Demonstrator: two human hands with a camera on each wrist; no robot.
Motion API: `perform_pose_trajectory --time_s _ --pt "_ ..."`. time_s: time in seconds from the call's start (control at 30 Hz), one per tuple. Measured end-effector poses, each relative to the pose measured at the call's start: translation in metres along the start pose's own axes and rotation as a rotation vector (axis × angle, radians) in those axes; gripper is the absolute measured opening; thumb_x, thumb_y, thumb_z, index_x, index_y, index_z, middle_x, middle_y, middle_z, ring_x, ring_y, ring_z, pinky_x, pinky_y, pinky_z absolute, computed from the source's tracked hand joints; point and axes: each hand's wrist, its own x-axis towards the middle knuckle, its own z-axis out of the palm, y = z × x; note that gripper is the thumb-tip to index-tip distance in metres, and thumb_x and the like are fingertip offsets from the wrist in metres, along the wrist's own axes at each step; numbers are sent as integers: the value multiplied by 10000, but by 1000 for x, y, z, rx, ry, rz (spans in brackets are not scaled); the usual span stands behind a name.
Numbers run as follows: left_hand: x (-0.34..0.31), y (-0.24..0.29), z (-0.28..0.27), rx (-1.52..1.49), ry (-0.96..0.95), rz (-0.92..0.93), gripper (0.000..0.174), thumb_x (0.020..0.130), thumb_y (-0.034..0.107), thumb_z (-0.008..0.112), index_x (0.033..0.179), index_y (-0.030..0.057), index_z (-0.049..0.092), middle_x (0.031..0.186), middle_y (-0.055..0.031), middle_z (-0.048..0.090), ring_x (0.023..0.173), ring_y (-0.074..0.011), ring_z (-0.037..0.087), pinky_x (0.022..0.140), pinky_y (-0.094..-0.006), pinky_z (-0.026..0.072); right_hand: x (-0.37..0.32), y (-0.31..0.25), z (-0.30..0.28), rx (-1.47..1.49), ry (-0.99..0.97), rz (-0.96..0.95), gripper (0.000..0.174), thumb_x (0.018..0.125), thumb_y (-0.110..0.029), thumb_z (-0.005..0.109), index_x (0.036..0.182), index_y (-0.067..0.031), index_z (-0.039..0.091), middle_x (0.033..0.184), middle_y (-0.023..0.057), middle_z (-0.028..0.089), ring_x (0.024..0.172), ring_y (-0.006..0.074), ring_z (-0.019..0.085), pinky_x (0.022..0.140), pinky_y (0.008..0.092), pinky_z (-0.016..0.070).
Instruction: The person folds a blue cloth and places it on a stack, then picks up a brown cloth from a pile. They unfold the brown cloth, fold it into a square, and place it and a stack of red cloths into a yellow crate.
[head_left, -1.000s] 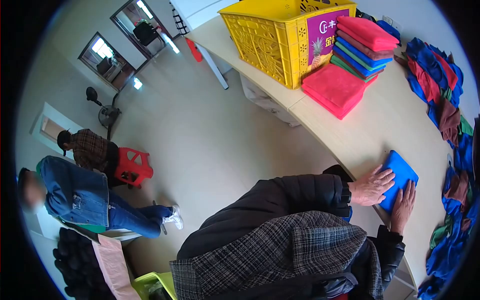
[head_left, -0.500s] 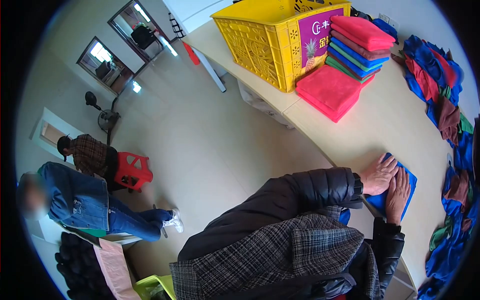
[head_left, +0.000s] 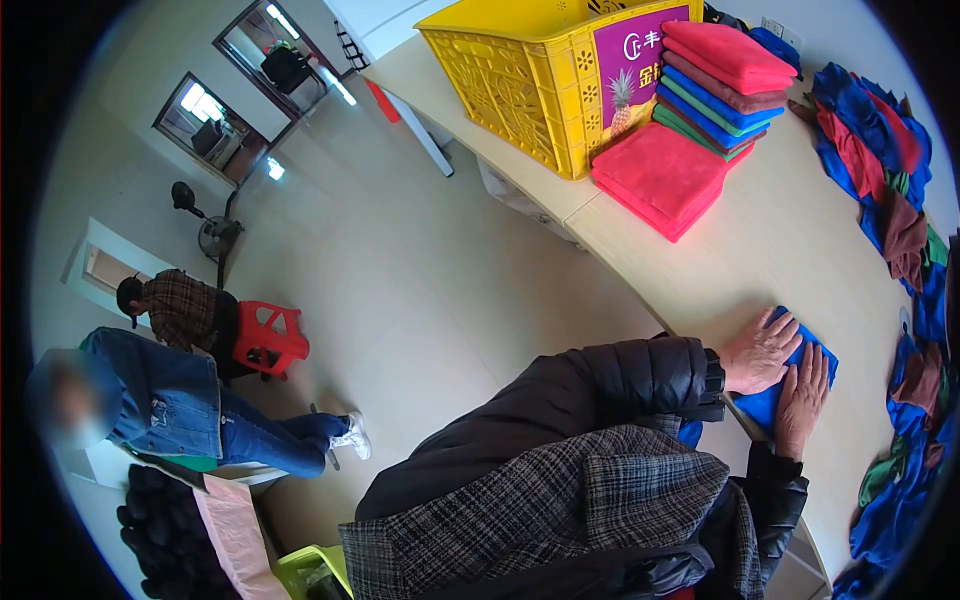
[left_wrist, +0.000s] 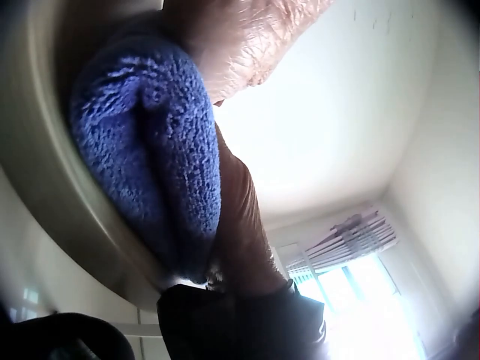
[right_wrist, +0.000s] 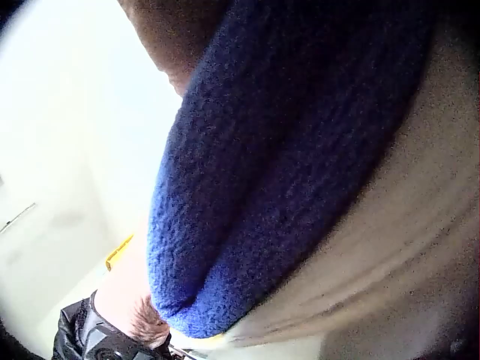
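A folded blue fleecy towel (head_left: 763,404) lies on the table near its front edge. My left hand (head_left: 760,356) presses flat on its upper part in the head view, fingers extended. Beside it my right hand (head_left: 802,398) lies flat on the same towel, with fingers straight and pointing away from me. The hands lie close together, covering much of the cloth. In the left wrist view the towel's thick rounded fold (left_wrist: 154,150) shows side on, under a hand. Its soft folded edge (right_wrist: 217,225) fills the middle of the right wrist view.
A yellow crate (head_left: 500,95) stands at the table's far end. Against it are a stack of folded coloured towels (head_left: 715,85) and folded red towels (head_left: 660,175). Crumpled towels (head_left: 900,400) line the table's back edge. Two people sit at left, one in denim (head_left: 180,400).
Both hands have shifted over the blue towel, the left one farther onto its upper part and closer to the right. The denim-clad person's head has shifted slightly.
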Motion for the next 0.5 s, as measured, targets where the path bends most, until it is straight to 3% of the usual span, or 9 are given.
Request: perform_pose_trajectory --time_s 0.17,0.27,0.33,0.5 --pt "-2 1 -7 103 10 56 560 927 320 532 1357 -38 566 1482 -213 485 1436 -371 361 1197 -577 172 -8 3 -2 18 48 10 523 1028 -280 453 1505 -68 424 1559 133 414 1479 309 306 1218 441 196" --pt "-4 -1 -14 93 27 138 511 919 301 554 1301 -37 591 1409 -211 524 1400 -379 390 1147 -580 250 -15 2 -10 86 69 90 524 1015 -299 485 1490 -80 451 1546 141 428 1473 325 312 1201 449 230" --pt "4 7 -31 44 -106 64 549 933 314 555 1376 -10 534 1477 -192 474 1425 -358 366 1154 -563 258 -21 7 -10 104 113 101 522 1009 -315 501 1477 -86 465 1532 148 441 1447 345 349 1183 454 262" --pt "7 2 -19 128 -208 -11 608 1013 384 470 1510 43 390 1587 -138 368 1490 -314 286 1212 -535 194 -32 14 -11 109 106 249 525 1021 -368 479 1485 -125 451 1535 140 435 1395 374 409 1159 471 300"
